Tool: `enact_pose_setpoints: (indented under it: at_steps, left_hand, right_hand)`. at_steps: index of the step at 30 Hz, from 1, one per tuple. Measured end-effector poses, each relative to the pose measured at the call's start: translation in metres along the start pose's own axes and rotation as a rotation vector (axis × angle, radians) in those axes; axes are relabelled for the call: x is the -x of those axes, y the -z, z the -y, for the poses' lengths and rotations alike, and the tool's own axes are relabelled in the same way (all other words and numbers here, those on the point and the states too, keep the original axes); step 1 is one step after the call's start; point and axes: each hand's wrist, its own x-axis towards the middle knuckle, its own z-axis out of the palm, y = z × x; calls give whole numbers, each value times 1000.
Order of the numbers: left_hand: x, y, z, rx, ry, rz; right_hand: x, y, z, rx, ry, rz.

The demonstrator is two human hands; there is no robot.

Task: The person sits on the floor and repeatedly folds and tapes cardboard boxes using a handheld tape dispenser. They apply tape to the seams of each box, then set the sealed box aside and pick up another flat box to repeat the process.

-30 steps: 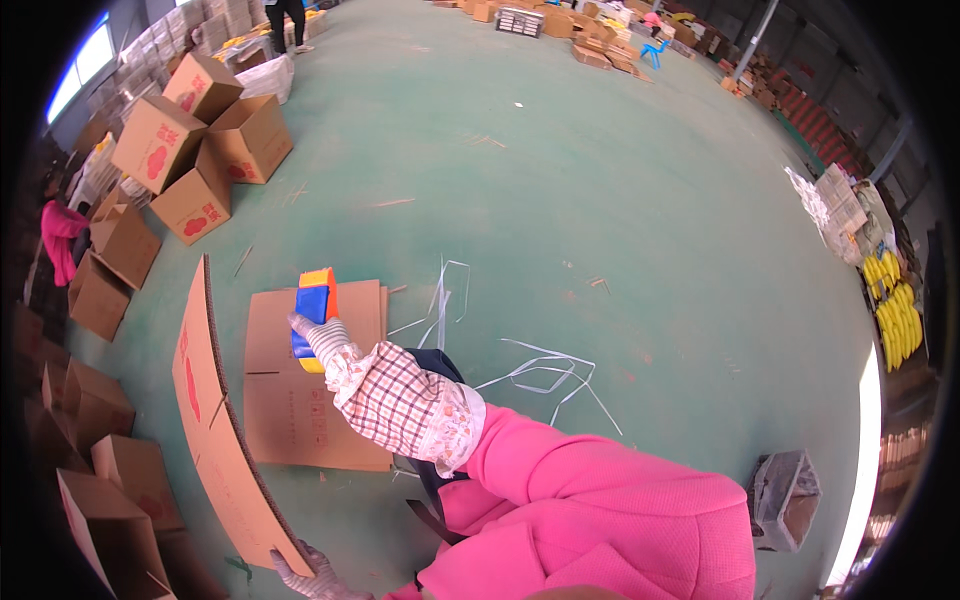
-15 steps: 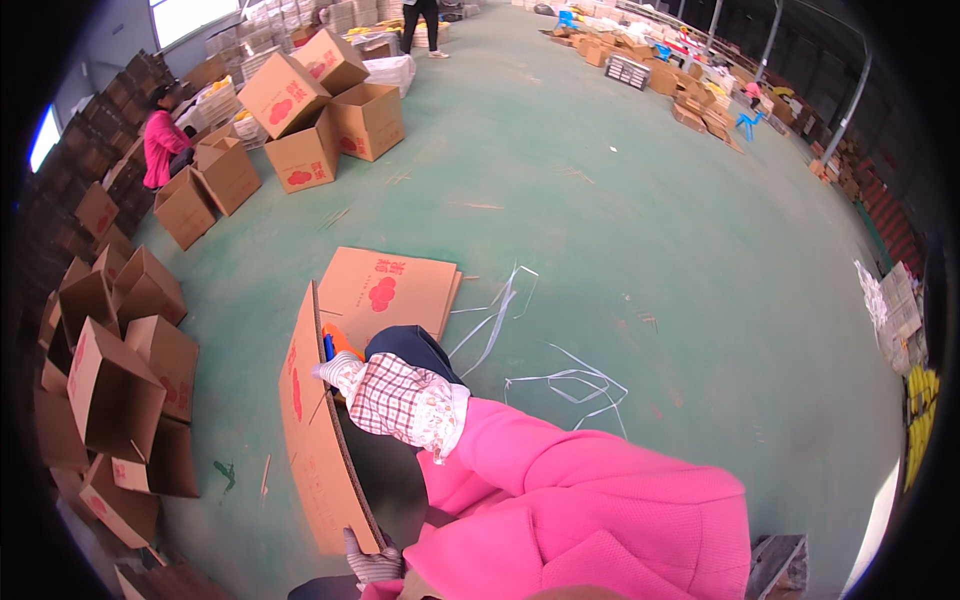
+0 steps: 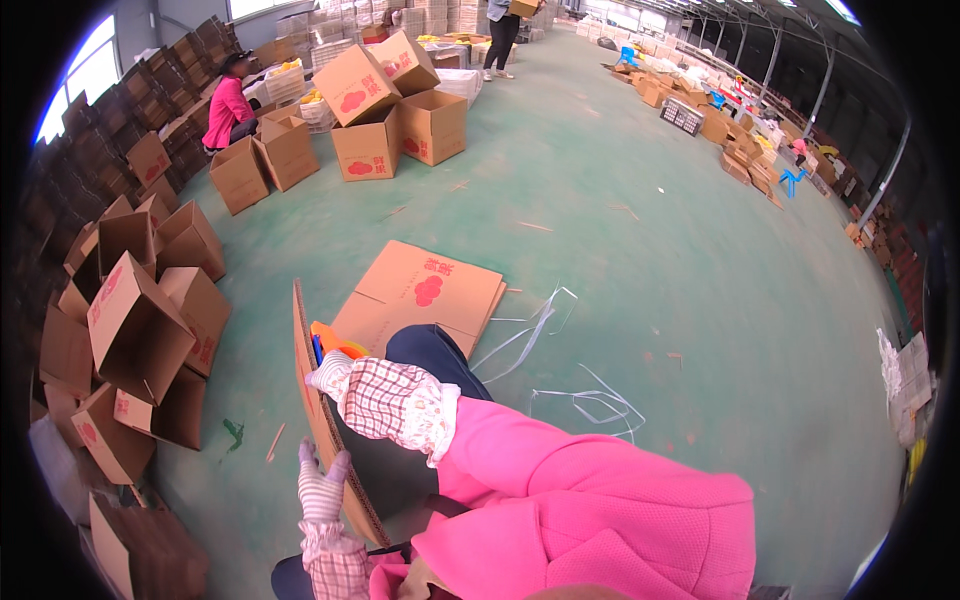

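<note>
A flattened cardboard box (image 3: 325, 425) stands on edge in front of me, its long side running toward me. My right hand (image 3: 330, 375), in a striped glove under a checked sleeve cover, is closed at its far upper part. In that hand is an orange and blue tape dispenser (image 3: 338, 342), partly hidden by hand and cardboard. My left hand (image 3: 322, 490), also gloved, lies at the box's outer left side, thumb and fingers apart, touching near the lower half. Behind them, a stack of flat boxes (image 3: 425, 285) with red print lies on the floor, beside my dark-clothed knee (image 3: 435, 350).
Several opened cartons (image 3: 140, 330) are piled at left, with more cartons (image 3: 385, 110) at the far left. Loose pale strapping (image 3: 600, 400) lies on the green floor (image 3: 620, 290) to the right. One person (image 3: 232, 108) crouches by the far cartons; another (image 3: 503, 40) stands beyond.
My left hand has let go of the box's near lower corner and moved up along its outer side. The box is turned more edge-on. The view has shifted left and tilted up.
</note>
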Motion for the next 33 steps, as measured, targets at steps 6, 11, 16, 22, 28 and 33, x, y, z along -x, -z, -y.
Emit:
enact_pose_setpoints:
  at_steps: [6, 11, 16, 22, 28, 33]
  left_hand:
    - [-54, -18, 25, -113, 196, -11]
    - [-57, -5, 65, -15, 40, -19]
    - [-58, 14, 79, 181, 145, -86]
    - [-64, 44, 82, 98, 44, -25]
    - [-56, 84, 70, -166, 152, -162]
    - [-53, 162, 62, -79, 141, -446]
  right_hand:
    - [-18, -36, 3, -160, 67, 68]
    - [-64, -68, -4, -552, 31, 151]
    - [-65, -68, 2, -658, 160, 306]
    - [-54, -54, 7, -633, 93, 329]
    - [-71, -57, 1, -228, 163, 230]
    - [-34, -18, 30, 281, 296, 240]
